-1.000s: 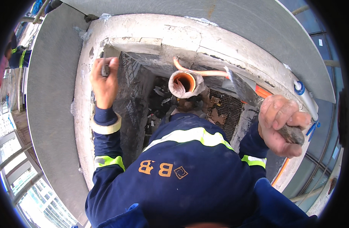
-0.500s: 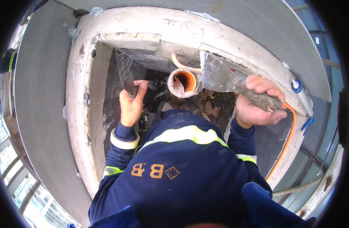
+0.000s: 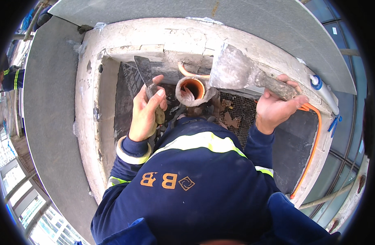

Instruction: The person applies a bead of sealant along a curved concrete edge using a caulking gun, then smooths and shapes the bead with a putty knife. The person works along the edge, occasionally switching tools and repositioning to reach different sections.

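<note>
**Apprentice:** Head view puts both hands inside the plastered recess [image 3: 89,81]. What is each one holding?

**Mason:** The left hand [image 3: 146,112] is wrapped shut around the handle of a narrow trowel [image 3: 144,69], thumb laid up along it. The blade points up toward 11 o'clock from the fist, against the dark inner wall. The right hand [image 3: 277,107] is clenched on the handle of a broad mortar-caked float [image 3: 236,68], whose blade runs out toward 10 o'clock and stops just above the orange pipe end [image 3: 192,87].

**Apprentice:** How would those handle?

**Mason:** I'd judge both blades stiff steel, springy only at the tip. The broad one looks heavier, thick with dried and wet mortar, so its weight sits well ahead of the fist. Take it close to where the blade starts. The crust on the handle likely gives grip rather than slip.

**Apprentice:** And the narrow one?

**Mason:** Light, I think. A grip low on the handle steers it well enough.

**Apprentice:** Anything nearby?

**Mason:** Metal mesh [image 3: 236,112] lies at 4 o'clock from the pipe, and an orange cable [image 3: 314,143] curves down the recess's right edge.
</note>
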A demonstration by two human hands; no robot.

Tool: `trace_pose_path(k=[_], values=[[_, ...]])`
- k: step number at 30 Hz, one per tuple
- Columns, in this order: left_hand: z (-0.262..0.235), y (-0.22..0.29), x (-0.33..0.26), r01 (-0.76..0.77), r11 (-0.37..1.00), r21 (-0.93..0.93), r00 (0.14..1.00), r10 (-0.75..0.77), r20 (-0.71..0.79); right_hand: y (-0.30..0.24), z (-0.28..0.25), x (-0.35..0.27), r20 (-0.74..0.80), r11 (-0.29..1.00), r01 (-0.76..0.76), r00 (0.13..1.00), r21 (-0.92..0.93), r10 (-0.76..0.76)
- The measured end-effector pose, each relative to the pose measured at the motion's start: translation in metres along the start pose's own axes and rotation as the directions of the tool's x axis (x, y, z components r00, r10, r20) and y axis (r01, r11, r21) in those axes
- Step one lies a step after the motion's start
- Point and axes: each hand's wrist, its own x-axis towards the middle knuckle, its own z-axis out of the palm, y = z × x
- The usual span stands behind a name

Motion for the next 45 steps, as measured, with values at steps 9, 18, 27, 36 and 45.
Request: trace_pose_path(k=[9, 18, 27, 36, 45], values=[[-0.006, -0.027, -0.005, -0.041, 0.999, 0.022, 0.998, 0.043, -0.055, 0.012, 0.017, -0.025, 0.215, 0.986, -0.116, 0.972, 0.117, 0.089], [0.045, -0.017, 0.0, -0.109, 0.929, -0.355, 0.975, 0.17, 0.146, 0.001, 0.083, -0.102, 0.734, 0.943, 0.333, 0.635, 0.024, -0.243], [0.034, -0.012, 0.002, -0.099, 0.789, -0.607, 0.987, 0.156, 0.041, 0.001, 0.05, -0.095, 0.835, 0.959, -0.157, 0.471, -0.236, 0.283], [0.024, -0.011, 0.003, -0.137, 0.936, -0.325, 0.977, 0.181, 0.11, -0.004, 0.037, -0.063, 0.793, 0.892, 0.192, 0.559, -0.409, 0.243], [-0.14, 0.021, 0.01, -0.264, 0.546, 0.795, 0.558, 0.759, -0.335, -0.057, 0.023, 0.032, 0.923, 0.652, 0.663, 0.177, -0.368, 0.341]])
